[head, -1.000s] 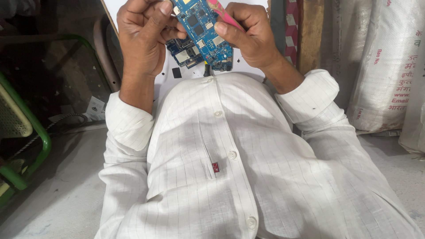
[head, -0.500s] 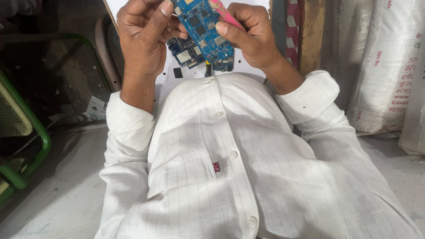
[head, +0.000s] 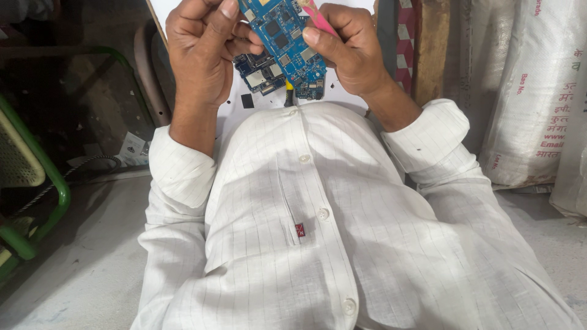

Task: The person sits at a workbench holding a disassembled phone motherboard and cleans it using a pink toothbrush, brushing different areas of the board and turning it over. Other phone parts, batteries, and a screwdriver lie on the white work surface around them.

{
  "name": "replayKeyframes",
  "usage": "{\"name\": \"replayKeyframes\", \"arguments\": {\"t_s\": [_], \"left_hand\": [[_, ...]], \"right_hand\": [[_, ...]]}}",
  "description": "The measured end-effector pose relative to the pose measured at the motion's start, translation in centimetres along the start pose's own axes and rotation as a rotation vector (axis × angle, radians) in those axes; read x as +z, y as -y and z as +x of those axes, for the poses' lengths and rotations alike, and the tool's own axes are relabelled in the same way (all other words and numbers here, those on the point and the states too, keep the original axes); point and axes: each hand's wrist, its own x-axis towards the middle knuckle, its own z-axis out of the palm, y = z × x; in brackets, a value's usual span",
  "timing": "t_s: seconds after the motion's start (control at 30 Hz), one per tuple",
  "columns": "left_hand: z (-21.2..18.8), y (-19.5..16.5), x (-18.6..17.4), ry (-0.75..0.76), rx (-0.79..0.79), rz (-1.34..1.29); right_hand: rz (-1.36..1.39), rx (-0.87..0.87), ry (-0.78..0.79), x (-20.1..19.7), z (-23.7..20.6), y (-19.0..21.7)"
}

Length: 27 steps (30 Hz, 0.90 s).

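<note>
i'm pinching the blue circuit board (head: 284,40) steady with my left hand (head: 205,55) while my right hand (head: 351,52) is gripping a pink tool (head: 319,21) against it to work on its face.

White pinstriped button shirt (head: 318,244), cuffs rolled, bare forearms.

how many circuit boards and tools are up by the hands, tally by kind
blue circuit board, held in both the left hand and right hand: 1
darker circuit board lying on the white sheet: 1
pink tool in the right hand: 1
yellow-tipped tool, mostly hidden: 1
total: 4
</note>
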Motion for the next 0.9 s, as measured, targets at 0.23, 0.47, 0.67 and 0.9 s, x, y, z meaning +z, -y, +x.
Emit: {"name": "replayKeyframes", "arguments": {"t_s": [0.23, 0.47, 0.67, 0.9], "left_hand": [[-0.02, -0.13, 0.21, -0.006, -0.011, -0.006], [-0.01, -0.22, 0.21, 0.001, 0.023, 0.065], [0.07, -0.34, -0.06, 0.02, 0.134, 0.277], [0.08, -0.32, -0.19, 0.012, 0.134, 0.325]], "right_hand": [[0.0, -0.001, -0.003, 0.05, 0.1, 0.0], [-0.102, -0.038, -0.036, 0.11, -0.03, 0.01], [-0.261, -0.152, -0.064, 0.19, -0.24, 0.0], [-0.315, -0.174, -0.06, 0.58, -0.25, 0.61]]}}
